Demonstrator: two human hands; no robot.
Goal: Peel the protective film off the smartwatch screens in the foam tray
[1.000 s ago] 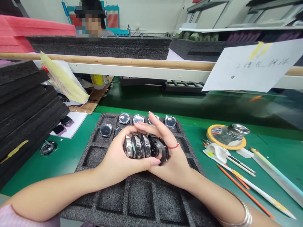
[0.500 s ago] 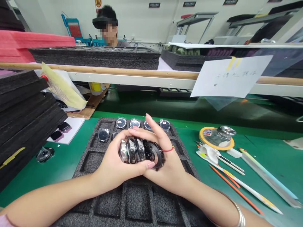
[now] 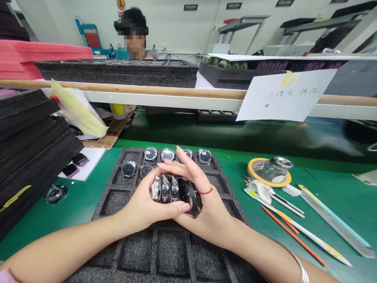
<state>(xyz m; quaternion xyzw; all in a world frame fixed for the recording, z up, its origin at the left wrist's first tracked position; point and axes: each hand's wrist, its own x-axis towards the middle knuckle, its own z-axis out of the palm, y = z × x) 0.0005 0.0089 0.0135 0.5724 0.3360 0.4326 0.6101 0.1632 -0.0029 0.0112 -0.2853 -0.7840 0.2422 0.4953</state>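
Note:
Between my two hands is a row of several round watch cases [image 3: 165, 188], standing on edge side by side. My left hand [image 3: 147, 198] closes round the silver ones from the left, its thumb stretched along their near side. On the right, my right hand [image 3: 210, 210] cups the black watch case [image 3: 191, 196] at the row's end, fingers curling behind the stack. Below them lies a black foam tray [image 3: 172, 255] with square compartments. Along its far rows sit several film-wrapped round watches [image 3: 167, 154], partly behind my fingers.
Stacked black foam trays [image 3: 32, 149] rise at left, near a wrapped watch [image 3: 55, 193]. To the right are a glass dispenser [image 3: 278, 169] on a yellow tape roll, tweezers, and orange sticks [image 3: 294, 236]. A shelf [image 3: 165, 96] crosses ahead; a person [image 3: 134, 35] sits beyond.
My hands and the watch cases have shifted slightly left. The right fingers have tipped a little lower and leftward, and the black watch case is turned more edge-on.

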